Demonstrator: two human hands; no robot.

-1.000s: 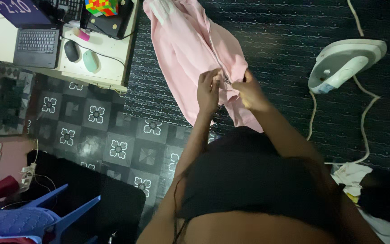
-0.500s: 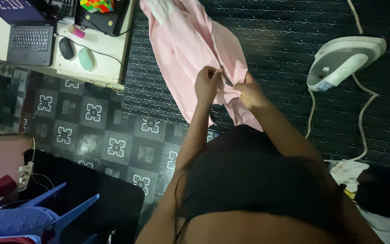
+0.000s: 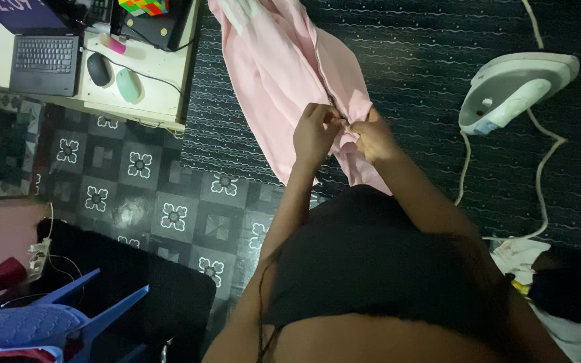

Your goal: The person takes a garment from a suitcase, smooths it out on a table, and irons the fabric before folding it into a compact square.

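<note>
Dark patterned surface (image 3: 405,40), pink garment (image 3: 284,74) spread; left hand (image 3: 314,134), right hand (image 3: 371,138) grips pinching its hem, iron (image 3: 512,91) at 3 o'clock

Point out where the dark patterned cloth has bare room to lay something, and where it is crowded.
Bare: the dark cloth between the pink garment and the white iron. Crowded: the garment's lower end, where the left hand and right hand pinch it, and around the iron's cord.

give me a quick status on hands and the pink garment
Left hand and right hand both pinching pink garment at its lower edge. Garment spread on dark patterned cloth. Iron stands clear.
</note>
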